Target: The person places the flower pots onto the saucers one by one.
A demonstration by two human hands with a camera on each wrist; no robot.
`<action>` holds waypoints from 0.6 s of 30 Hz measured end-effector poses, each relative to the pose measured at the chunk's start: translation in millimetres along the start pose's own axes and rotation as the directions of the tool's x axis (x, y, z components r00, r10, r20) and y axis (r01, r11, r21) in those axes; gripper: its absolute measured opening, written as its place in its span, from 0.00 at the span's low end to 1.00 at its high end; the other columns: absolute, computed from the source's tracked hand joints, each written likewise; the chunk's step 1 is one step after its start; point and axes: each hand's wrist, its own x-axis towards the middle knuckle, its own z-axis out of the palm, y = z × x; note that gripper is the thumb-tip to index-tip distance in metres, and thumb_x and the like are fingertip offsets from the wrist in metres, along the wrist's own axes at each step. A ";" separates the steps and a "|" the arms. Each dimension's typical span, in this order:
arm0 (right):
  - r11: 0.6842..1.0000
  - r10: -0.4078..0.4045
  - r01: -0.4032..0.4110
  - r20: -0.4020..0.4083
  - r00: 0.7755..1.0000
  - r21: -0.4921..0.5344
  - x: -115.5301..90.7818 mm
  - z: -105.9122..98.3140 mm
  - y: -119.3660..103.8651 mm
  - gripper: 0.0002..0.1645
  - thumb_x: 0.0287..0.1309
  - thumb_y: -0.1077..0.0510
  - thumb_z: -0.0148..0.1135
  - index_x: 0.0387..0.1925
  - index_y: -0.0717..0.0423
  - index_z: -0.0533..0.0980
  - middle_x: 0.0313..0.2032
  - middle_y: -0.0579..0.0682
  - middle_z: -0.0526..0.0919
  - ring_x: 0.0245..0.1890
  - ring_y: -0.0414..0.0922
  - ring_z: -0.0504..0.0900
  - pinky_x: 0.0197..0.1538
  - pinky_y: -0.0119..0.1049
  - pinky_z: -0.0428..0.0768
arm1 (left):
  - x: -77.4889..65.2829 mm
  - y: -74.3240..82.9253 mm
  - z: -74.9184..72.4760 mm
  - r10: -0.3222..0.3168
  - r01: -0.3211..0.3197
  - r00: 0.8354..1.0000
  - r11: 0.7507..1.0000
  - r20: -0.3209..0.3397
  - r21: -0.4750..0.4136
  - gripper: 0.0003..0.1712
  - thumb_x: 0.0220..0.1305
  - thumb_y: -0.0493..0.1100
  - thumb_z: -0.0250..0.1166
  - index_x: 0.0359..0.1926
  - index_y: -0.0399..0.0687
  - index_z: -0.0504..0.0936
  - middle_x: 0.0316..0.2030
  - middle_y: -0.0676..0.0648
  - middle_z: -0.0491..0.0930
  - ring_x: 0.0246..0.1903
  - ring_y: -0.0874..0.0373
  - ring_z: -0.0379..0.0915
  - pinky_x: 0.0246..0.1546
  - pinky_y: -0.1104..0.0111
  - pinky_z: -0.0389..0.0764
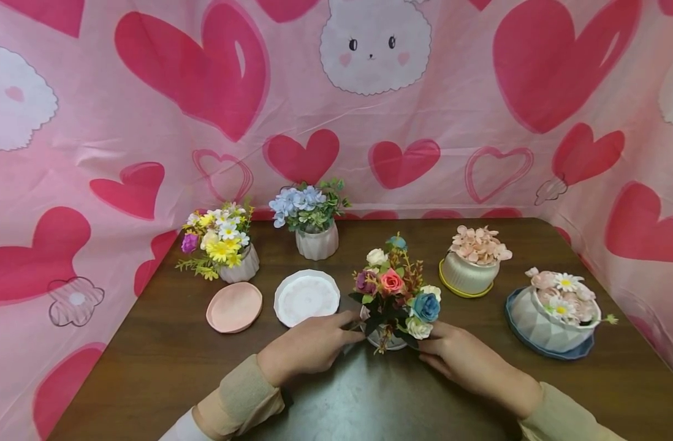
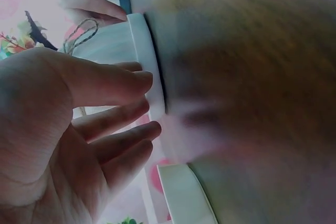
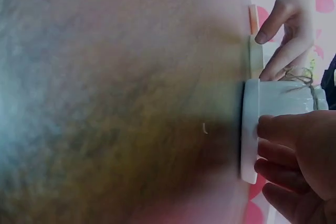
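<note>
A bouquet of artificial roses (image 1: 391,282) in red, blue, white and purple stands in a white pot (image 3: 286,97) tied with a twine bow. Under the pot is a white saucer (image 2: 140,38), low over the dark table. My left hand (image 1: 314,346) is at its left side; in the left wrist view the thumb overlaps the saucer and the fingers extend loosely, some tips beyond its edge. On the opposite side is my right hand (image 1: 463,355), its thumb and fingertips right at the saucer's rim, fingers relaxed. The flowers partly hide the pot in the head view.
Left of the bouquet lie a white scalloped saucer (image 1: 307,297) and a pink saucer (image 1: 234,307). Behind them stand a pot of yellow daisies (image 1: 220,242) and blue hydrangeas (image 1: 300,205). To the right are a peach-flowered pot (image 1: 469,272) and a faceted pot (image 1: 551,321) on a blue saucer (image 1: 562,352).
</note>
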 end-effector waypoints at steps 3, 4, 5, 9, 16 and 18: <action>1.000 -0.001 0.001 0.009 1.000 -0.019 0.3 -0.1 -0.4 0.12 0.45 0.59 0.77 0.33 0.45 0.83 0.39 0.40 0.81 0.40 0.36 0.82 0.40 0.33 0.83 | 0.3 0.1 -0.3 -0.006 0.006 1.000 1.000 -0.010 -0.003 0.24 0.62 0.38 0.65 0.58 0.62 0.81 0.59 0.51 0.74 0.51 0.60 0.77 0.43 0.66 0.83; 1.000 0.002 -0.001 0.010 1.000 -0.025 0.1 0.0 -0.5 0.12 0.45 0.59 0.77 0.33 0.45 0.83 0.40 0.40 0.81 0.40 0.36 0.82 0.40 0.33 0.83 | 0.6 0.0 -0.1 -0.007 0.007 1.000 1.000 -0.012 -0.004 0.24 0.62 0.38 0.64 0.58 0.61 0.81 0.59 0.51 0.74 0.52 0.60 0.77 0.44 0.66 0.83; 1.000 0.006 -0.006 0.011 1.000 -0.023 0.0 0.0 -0.4 0.12 0.46 0.59 0.77 0.34 0.45 0.83 0.40 0.40 0.81 0.40 0.36 0.82 0.40 0.33 0.83 | 1.0 -0.2 0.0 -0.008 0.008 1.000 1.000 -0.015 -0.005 0.23 0.63 0.38 0.64 0.58 0.61 0.81 0.59 0.51 0.74 0.53 0.60 0.77 0.45 0.66 0.83; 0.999 0.032 -0.032 0.011 0.999 -0.014 -0.3 -0.7 0.4 0.11 0.47 0.58 0.76 0.34 0.45 0.83 0.39 0.40 0.81 0.39 0.36 0.83 0.39 0.33 0.83 | 3.1 -1.6 1.3 -0.017 0.017 1.000 1.000 -0.020 0.003 0.23 0.64 0.39 0.63 0.59 0.61 0.80 0.61 0.51 0.74 0.56 0.60 0.77 0.48 0.66 0.83; 0.997 0.071 -0.072 0.060 0.996 0.011 5.2 -3.9 2.5 0.13 0.50 0.60 0.74 0.41 0.50 0.85 0.43 0.44 0.84 0.42 0.39 0.85 0.42 0.35 0.84 | 9.8 -4.9 2.1 -0.049 0.050 0.999 0.999 -0.014 0.023 0.24 0.64 0.36 0.62 0.59 0.60 0.80 0.62 0.53 0.74 0.56 0.60 0.77 0.48 0.66 0.83; 0.996 0.092 -0.093 0.089 0.992 0.009 7.3 -5.2 3.3 0.14 0.51 0.60 0.73 0.42 0.51 0.85 0.44 0.46 0.84 0.42 0.41 0.85 0.42 0.37 0.85 | 12.6 -6.7 1.8 -0.058 0.058 0.998 0.998 -0.004 0.036 0.25 0.64 0.35 0.61 0.60 0.60 0.80 0.62 0.53 0.74 0.57 0.61 0.76 0.48 0.66 0.83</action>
